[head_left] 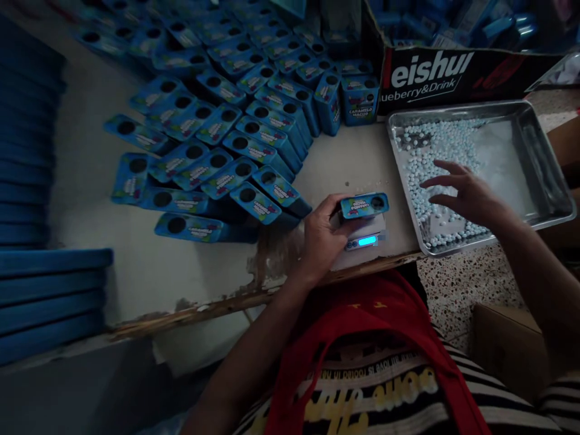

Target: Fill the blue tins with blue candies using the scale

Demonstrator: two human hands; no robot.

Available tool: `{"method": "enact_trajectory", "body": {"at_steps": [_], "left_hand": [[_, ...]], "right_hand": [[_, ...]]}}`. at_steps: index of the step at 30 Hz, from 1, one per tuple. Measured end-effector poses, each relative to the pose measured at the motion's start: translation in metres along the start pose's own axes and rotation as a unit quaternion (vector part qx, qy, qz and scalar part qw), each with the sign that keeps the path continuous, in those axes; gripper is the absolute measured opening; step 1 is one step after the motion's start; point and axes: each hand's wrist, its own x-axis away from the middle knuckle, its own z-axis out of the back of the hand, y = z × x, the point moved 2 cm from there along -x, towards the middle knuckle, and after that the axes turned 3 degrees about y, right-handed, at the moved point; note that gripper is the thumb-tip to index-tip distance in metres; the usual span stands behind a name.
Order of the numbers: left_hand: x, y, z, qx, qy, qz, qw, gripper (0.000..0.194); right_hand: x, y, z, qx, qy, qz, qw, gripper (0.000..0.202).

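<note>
My left hand (324, 238) is wrapped around a blue candy tin (362, 206) with a dark round hole in its top. The tin is over a small white digital scale (357, 243) with a lit blue display; whether it rests on the scale or is held just above, I cannot tell. My right hand (469, 192) is over a metal tray (550, 166), fingers spread and apart. Small pale blue and white candies (426, 172) lie scattered in the tray under and around those fingers. Nothing shows between the right fingers.
Many similar blue tins (244, 148) stand in crowded rows on the white table (149, 272). Blue stacks (45, 290) line the left side. Behind the tray is a black printed carton (435, 78) with blue items inside. A brown cardboard box (505, 341) sits on the speckled floor.
</note>
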Motion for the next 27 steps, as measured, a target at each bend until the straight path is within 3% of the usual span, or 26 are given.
{"method": "enact_trajectory", "body": {"at_steps": [1, 3, 6, 9, 12, 17, 20, 22, 27], "left_hand": [[-0.005, 0.008, -0.002, -0.013, -0.013, -0.049, 0.999, 0.032], [-0.016, 0.030, -0.007, -0.063, -0.027, -0.168, 0.983, 0.034], [-0.029, 0.058, -0.023, -0.142, -0.033, -0.307, 0.941, 0.035], [-0.039, 0.066, -0.043, -0.185, -0.051, -0.375, 0.907, 0.031], [-0.045, 0.054, -0.052, -0.210, -0.019, -0.358, 0.909, 0.033], [-0.035, 0.036, -0.040, -0.153, 0.048, -0.233, 0.959, 0.030], [-0.021, 0.024, -0.028, -0.053, 0.096, -0.101, 0.989, 0.042], [-0.010, 0.013, -0.023, 0.028, 0.106, -0.013, 0.994, 0.051], [0.011, -0.012, -0.020, 0.111, 0.083, 0.101, 0.985, 0.052]], "right_hand": [[0.006, 0.009, -0.003, -0.011, 0.021, -0.011, 1.000, 0.027], [0.016, 0.019, -0.018, -0.158, 0.056, -0.063, 0.984, 0.032], [0.022, 0.020, -0.053, -0.433, 0.048, -0.173, 0.884, 0.046], [0.018, 0.011, -0.079, -0.566, 0.026, -0.246, 0.786, 0.049], [0.014, 0.005, -0.087, -0.618, 0.036, -0.266, 0.739, 0.041], [0.016, 0.001, -0.085, -0.661, 0.024, -0.274, 0.698, 0.016], [0.018, 0.000, -0.080, -0.653, -0.010, -0.276, 0.705, 0.006], [0.018, 0.003, -0.071, -0.619, -0.019, -0.262, 0.740, 0.013], [0.010, 0.025, -0.032, -0.387, 0.067, -0.147, 0.908, 0.016]]}}
